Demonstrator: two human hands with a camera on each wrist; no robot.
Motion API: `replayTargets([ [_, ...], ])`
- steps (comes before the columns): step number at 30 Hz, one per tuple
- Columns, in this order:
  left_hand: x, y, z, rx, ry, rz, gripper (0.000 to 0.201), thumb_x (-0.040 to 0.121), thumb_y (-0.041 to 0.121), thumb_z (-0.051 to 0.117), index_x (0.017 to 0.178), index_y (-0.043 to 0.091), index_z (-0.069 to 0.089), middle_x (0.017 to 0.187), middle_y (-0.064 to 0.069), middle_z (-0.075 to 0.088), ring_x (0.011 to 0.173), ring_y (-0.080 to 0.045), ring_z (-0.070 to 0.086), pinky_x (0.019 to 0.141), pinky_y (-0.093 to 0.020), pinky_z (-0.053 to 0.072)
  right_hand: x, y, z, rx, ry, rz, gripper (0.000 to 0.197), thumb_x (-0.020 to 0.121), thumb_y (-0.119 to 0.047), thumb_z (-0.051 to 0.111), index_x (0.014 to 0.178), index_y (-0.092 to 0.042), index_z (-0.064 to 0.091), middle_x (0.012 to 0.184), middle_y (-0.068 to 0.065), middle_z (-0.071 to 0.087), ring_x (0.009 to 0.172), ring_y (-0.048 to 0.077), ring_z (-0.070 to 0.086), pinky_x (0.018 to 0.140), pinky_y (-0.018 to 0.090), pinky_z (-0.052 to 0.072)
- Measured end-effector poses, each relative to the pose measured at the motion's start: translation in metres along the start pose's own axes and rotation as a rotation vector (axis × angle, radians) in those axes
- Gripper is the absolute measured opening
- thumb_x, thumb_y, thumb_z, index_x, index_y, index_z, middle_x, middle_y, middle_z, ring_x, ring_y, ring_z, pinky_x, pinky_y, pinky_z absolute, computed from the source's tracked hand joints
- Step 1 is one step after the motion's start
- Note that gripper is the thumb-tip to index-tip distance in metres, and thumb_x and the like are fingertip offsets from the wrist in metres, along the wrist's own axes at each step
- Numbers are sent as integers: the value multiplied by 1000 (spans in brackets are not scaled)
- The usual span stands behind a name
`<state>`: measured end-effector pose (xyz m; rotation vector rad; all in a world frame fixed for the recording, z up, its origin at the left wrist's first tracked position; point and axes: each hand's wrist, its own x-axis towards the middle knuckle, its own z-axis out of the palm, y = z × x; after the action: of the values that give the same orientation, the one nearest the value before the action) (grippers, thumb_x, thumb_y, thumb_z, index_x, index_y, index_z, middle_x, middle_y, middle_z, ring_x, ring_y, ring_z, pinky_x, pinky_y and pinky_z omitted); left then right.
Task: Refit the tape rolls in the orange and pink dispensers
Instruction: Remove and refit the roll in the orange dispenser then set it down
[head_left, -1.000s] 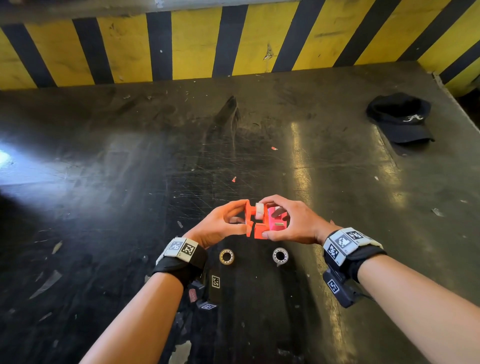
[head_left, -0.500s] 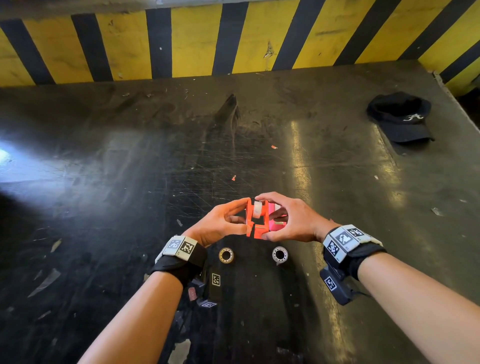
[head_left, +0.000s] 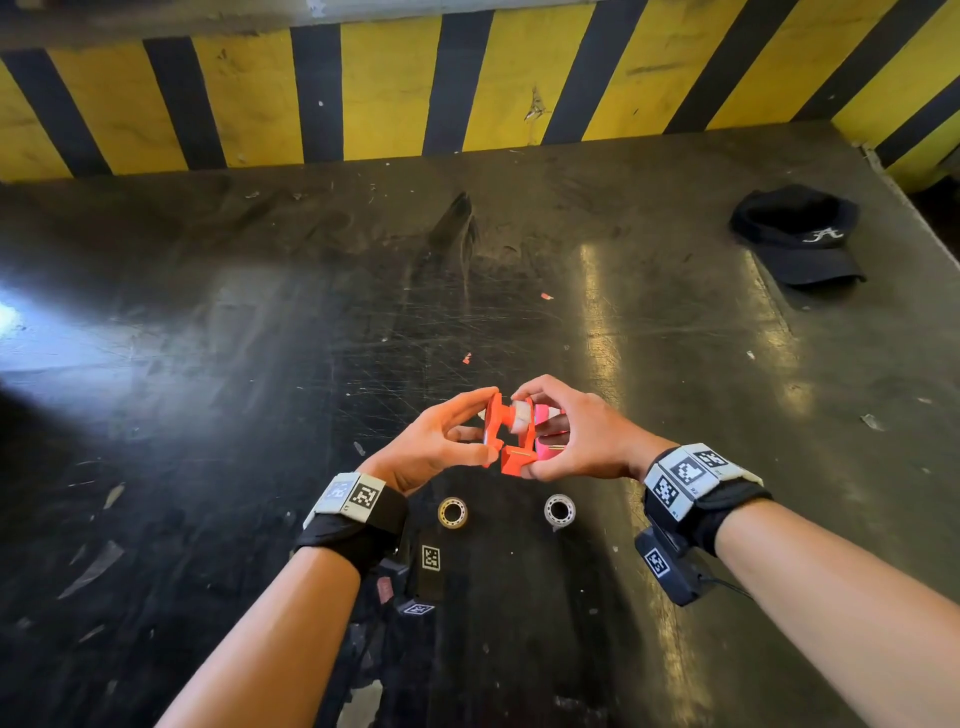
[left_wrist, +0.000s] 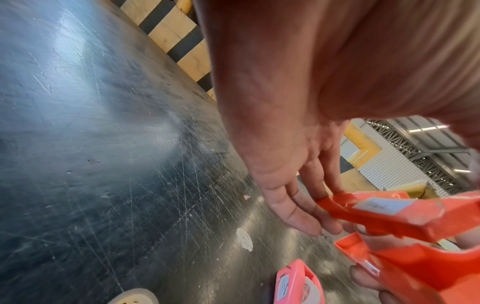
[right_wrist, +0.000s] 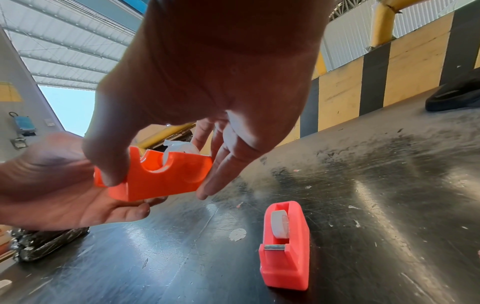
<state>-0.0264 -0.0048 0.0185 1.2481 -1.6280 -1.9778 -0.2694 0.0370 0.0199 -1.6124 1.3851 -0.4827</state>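
Observation:
Above the dark table both hands hold the orange dispenser (head_left: 514, 460) (right_wrist: 161, 179) (left_wrist: 415, 218). My left hand (head_left: 491, 425) grips it from the left, index finger on top and thumb underneath. From the right, my right hand (head_left: 524, 432) pinches it, thumb (right_wrist: 111, 164) on its near end and fingers (right_wrist: 223, 164) at the far end. A white tape roll (right_wrist: 179, 150) (head_left: 519, 415) sits in its cradle. The pink dispenser (right_wrist: 284, 244) (head_left: 545, 447) (left_wrist: 298, 283) stands on the table just beyond, with a white roll (right_wrist: 280, 226) in it.
Two loose tape rolls (head_left: 452, 512) (head_left: 559, 510) lie on the table near my wrists. A black cap (head_left: 797, 234) lies at the far right. The yellow and black striped wall (head_left: 389, 93) closes off the table's back edge; the table's right edge (head_left: 904, 208) runs near the cap.
Both hands keep their hold on the orange dispenser, which has lifted and tilted slightly. The pink dispenser and the loose rolls have not moved.

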Motion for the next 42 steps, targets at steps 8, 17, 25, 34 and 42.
replayTargets([
  [8, 0, 6, -1, 74, -22, 8, 100, 64, 31, 85, 154, 23, 43, 149, 6, 56, 127, -19, 67, 103, -34, 55, 5, -3, 4, -14, 18, -6, 78, 63, -26, 98, 126, -31, 54, 118, -10, 69, 105, 9, 73, 92, 21, 60],
  [17, 0, 0, -3, 48, -71, -61, 100, 69, 33, 84, 156, 13, 41, 138, -3, 69, 121, -19, 71, 100, -27, 55, 7, 2, 3, 10, -23, 33, 74, 62, -30, 98, 126, -30, 62, 118, -12, 71, 109, 11, 71, 94, 27, 61],
  [25, 2, 0, -2, 18, -66, -53, 97, 68, 34, 83, 155, 15, 43, 142, -5, 66, 127, -26, 67, 115, -49, 47, 9, 5, 2, 136, -5, 61, 68, 65, -24, 98, 125, -30, 67, 118, -9, 74, 108, 11, 73, 98, 37, 60],
  [34, 7, 8, 0, 1, 23, 18, 103, 63, 32, 88, 155, 18, 44, 142, -6, 63, 120, -25, 71, 107, -42, 54, 7, 6, 3, 258, 77, 82, 77, 58, -33, 100, 125, -32, 62, 121, -5, 72, 104, 13, 77, 98, 43, 61],
  [42, 8, 32, 13, 397, 263, 213, 34, 90, 19, 79, 117, 27, 61, 131, 5, 61, 77, -17, 80, 63, -38, 66, 4, 5, 6, 190, 99, 59, 80, 58, -27, 101, 126, -35, 60, 121, -10, 69, 102, 8, 75, 100, 38, 60],
])
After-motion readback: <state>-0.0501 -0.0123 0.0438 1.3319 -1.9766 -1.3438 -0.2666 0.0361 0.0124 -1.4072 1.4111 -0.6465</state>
